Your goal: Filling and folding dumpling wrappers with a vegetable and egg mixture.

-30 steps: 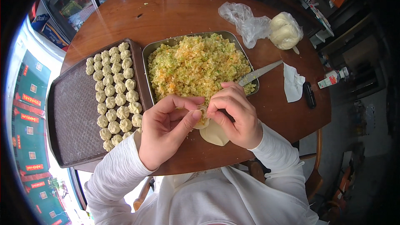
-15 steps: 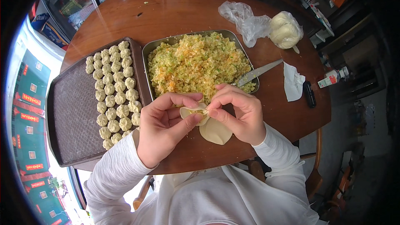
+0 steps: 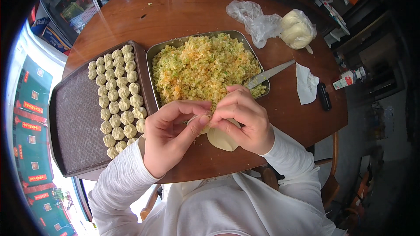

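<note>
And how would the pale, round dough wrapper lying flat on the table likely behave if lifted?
The pale, round dough wrapper would probably flop, since it looks thin and soft. It may be light, given that thinness. Lying flat on the brown wooden table, it seems unlikely to roll.

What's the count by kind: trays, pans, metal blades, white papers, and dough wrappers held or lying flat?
Dark tray: 1
Metal pan: 1
Metal blade: 1
White paper: 1
Dough wrappers: 2 in view, one flat, one held between left hand and right hand
Total: 6
</note>
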The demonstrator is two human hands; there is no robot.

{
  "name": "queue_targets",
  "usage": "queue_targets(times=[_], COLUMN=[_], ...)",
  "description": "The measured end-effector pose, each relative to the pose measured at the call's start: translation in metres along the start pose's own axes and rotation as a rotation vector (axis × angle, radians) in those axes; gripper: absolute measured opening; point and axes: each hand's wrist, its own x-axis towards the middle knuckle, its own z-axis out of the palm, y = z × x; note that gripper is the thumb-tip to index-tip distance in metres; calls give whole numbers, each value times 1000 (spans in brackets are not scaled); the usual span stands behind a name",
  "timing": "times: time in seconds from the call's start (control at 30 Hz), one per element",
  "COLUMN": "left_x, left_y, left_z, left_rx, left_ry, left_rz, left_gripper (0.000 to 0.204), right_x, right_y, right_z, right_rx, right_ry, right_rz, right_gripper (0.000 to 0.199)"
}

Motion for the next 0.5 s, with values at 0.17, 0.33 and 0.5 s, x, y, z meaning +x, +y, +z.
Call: queue_targets(times=[0.17, 0.33, 0.5], left_x=[1, 1, 3], left_y=[1, 0, -6], left_z=[1, -1, 0], left_rx=[-73, -53, -112], left_ry=[-21, -35, 11], left_rz=[-104, -130, -59], left_gripper=[15, 15, 23], right_x=[-4, -1, -2], right_y=[-3, -2, 0], right_z=[0, -3, 1], right_rx=[41, -23, -50], right_ry=[51, 33, 62], right_rz=[107, 52, 32], right_gripper=[17, 19, 19])
